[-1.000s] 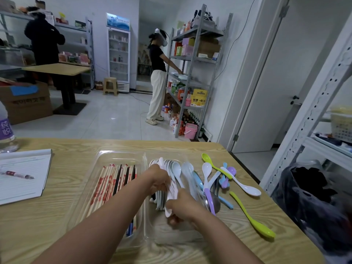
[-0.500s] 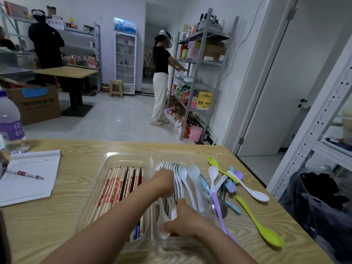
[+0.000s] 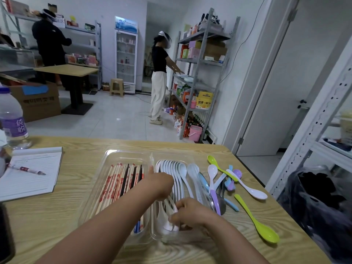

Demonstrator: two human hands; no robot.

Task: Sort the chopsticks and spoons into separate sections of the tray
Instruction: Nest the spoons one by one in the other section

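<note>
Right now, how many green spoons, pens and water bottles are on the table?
green spoons: 2
pen: 1
water bottle: 1
Total: 4

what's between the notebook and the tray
Bare wooden table lies between the notebook and the clear tray in the head view.
</note>
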